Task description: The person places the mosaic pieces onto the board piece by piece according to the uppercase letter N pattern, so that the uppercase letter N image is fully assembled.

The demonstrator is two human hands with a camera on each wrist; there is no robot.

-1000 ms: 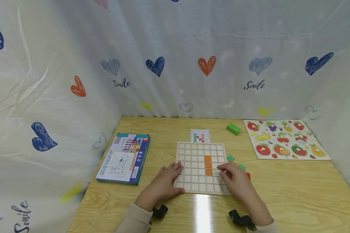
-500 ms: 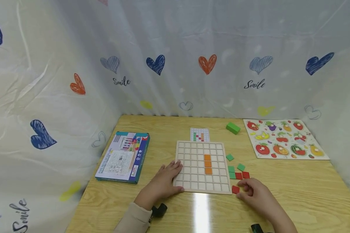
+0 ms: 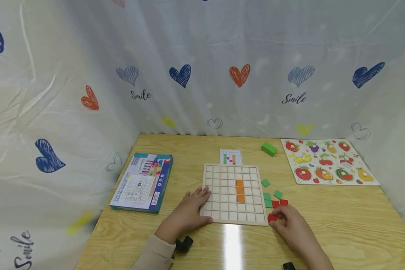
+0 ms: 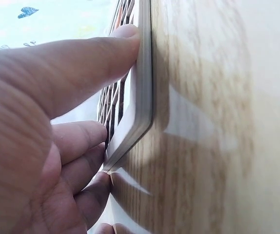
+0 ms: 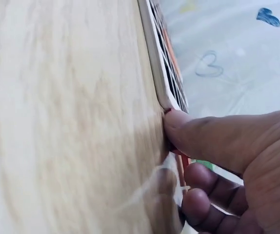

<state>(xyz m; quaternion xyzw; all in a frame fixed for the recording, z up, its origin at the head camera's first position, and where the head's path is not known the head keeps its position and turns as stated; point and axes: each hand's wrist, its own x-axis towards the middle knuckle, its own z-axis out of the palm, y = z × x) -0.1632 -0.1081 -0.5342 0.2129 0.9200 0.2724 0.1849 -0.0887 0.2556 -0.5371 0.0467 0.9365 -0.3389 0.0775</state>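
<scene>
A wooden grid board (image 3: 222, 223) lies flat on the table, with 3 orange square tiles (image 3: 240, 190) stacked in one column of its cells. My left hand (image 3: 187, 212) rests along its left side; the thumb lies over the near left corner, as the left wrist view also shows on the board's rim (image 4: 143, 97). Beside the near right corner, my right hand (image 3: 293, 224) pinches a small red square tile (image 3: 272, 217) between thumb and fingers. In the right wrist view, the thumb covers most of that tile, leaving bits of red at its edges.
Right of the board lie several green tiles (image 3: 267, 196) and two more red tiles (image 3: 275, 204). A pattern card (image 3: 231, 156) sits behind the board. Farther out are a green block (image 3: 269, 149), a fruit puzzle board (image 3: 330, 165) and, at left, a flat box (image 3: 141, 183).
My right hand has moved from over the board's right side down to the near red tile, and its fingers have closed on it. The left hand stays where it was.
</scene>
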